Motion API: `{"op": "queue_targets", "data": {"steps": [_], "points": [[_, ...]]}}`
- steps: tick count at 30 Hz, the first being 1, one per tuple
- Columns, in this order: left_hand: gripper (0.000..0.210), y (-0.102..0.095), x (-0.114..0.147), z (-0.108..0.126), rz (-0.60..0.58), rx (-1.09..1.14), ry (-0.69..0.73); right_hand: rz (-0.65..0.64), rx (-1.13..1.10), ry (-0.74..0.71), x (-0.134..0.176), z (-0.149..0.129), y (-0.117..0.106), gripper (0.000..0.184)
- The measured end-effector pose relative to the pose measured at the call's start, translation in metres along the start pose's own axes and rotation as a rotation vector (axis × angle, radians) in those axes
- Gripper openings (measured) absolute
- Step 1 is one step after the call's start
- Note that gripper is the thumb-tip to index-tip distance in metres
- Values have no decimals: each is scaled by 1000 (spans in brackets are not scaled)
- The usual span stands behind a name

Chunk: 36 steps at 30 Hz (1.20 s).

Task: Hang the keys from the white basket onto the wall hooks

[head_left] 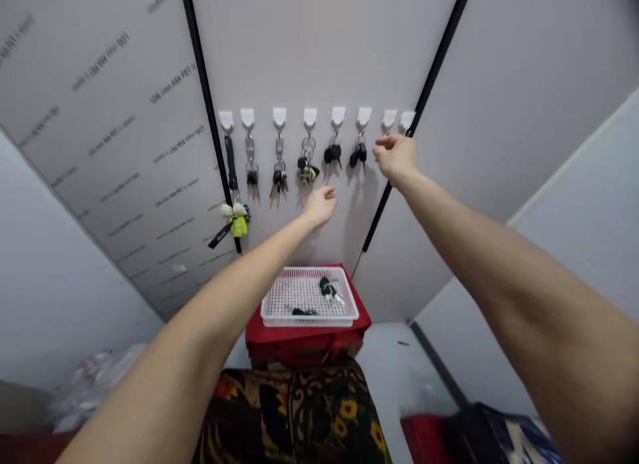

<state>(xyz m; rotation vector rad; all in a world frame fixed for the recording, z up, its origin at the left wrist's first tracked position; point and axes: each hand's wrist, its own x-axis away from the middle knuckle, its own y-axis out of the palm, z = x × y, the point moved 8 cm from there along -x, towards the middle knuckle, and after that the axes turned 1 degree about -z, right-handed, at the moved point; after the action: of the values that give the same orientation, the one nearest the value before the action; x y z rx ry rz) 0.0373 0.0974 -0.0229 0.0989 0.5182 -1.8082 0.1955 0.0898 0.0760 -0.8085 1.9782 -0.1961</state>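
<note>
A row of white hooks runs across the wall panel, several holding key bunches. My right hand (397, 158) is raised to the right end, just below a white hook (389, 120). Its fingers are pinched together, and what they hold, if anything, is hidden. My left hand (320, 207) is lower, its fingers curled with nothing showing in them, beneath a bunch of black-headed keys (333, 153). Left of my right hand hangs another black key bunch (358, 154). A mixed key bunch (307, 171) hangs above and left of my left hand.
Below the hooks, a white plastic basket (309, 322) holding two key bunches (328, 288) stands on a red box (364, 309). A yellow-green charm (239, 226) dangles at the far left. Patterned fabric (294, 411) lies in front, and a plastic bag (94, 384) at lower left.
</note>
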Motion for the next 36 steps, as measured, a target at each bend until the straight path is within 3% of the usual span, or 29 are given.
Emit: {"op": "queue_targets", "data": {"steps": [3, 6, 8, 10, 13, 19, 25, 30, 33, 36], "points": [[36, -2, 29, -43, -31, -19, -91, -178, 126, -37, 60, 5, 16, 24], [34, 2, 62, -87, -63, -30, -201, -655, 253, -116, 150, 14, 64, 19], [33, 7, 81, -111, -81, -43, -255, -870, 350, -173, 203, 24, 91, 19], [31, 11, 96, -129, -99, -76, -298, -972, 449, -188, 238, 35, 109, 20], [30, 14, 109, -147, -124, -141, -329, -986, 585, -222, 260, 43, 123, 20], [29, 17, 117, -159, -149, -216, -323, -905, 693, -222, 267, 44, 133, 27], [34, 17, 114, -151, -149, -263, -257, -874, 561, -222, 252, 28, 122, 25], [42, 23, 85, -97, -175, -254, -34, -818, 214, -196, 200, 4, 86, 22], [32, 32, 60, -45, -208, -180, 110, -689, 65, -139, 150, -8, 53, 21], [28, 34, 33, 10, -139, -181, 190, -548, -15, -46, 101, -15, 20, 19]]}}
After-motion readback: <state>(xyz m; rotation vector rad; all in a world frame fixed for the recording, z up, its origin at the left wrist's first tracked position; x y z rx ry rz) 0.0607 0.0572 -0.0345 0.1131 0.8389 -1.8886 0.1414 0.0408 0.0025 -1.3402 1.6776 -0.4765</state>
